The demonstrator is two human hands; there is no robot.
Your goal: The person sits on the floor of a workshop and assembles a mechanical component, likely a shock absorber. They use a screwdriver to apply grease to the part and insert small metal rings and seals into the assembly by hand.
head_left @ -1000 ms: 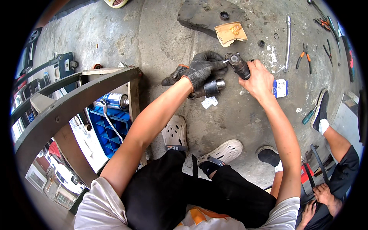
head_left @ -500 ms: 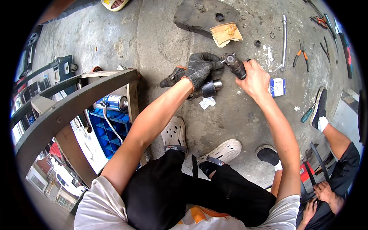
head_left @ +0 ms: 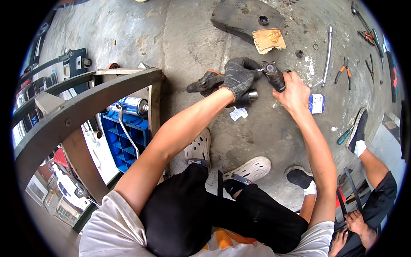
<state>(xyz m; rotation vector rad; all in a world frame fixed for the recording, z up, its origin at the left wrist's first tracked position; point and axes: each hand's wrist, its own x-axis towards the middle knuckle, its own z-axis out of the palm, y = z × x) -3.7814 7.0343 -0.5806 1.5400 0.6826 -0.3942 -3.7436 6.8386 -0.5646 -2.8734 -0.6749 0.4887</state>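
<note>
We are clasping a dark metal cylinder (head_left: pixel 274 77) in our bare right hand (head_left: pixel 292 92), its fingers closed around the lower body, probably because that grip is leaving the round upper end free. We are holding that end above the concrete floor (head_left: pixel 205 34), turned up toward us, which is likely making it easier to see. Our gloved left hand (head_left: pixel 242 75) is bending its fingers beside that end, where a slim silver tip (head_left: pixel 260 70) is poking out (whether they are pinching it, we are unable to tell). What looks like a spare dark glove (head_left: pixel 205 83) with an orange edge is lying beside the left hand, and a black-and-silver cylinder (head_left: pixel 247 97) is lying partly hidden under that wrist. Beyond our hands, a cardboard scrap (head_left: pixel 269 42) is carrying an amber smear (head_left: pixel 275 36), perhaps serving as a grease palette, while a dark slab (head_left: pixel 237 19) is holding a black cap (head_left: pixel 263 20) off the gritty floor. Orange-handled pliers (head_left: pixel 343 75) and a long silver bar (head_left: pixel 329 55) are lying to the right, seemingly set out within reach.
</note>
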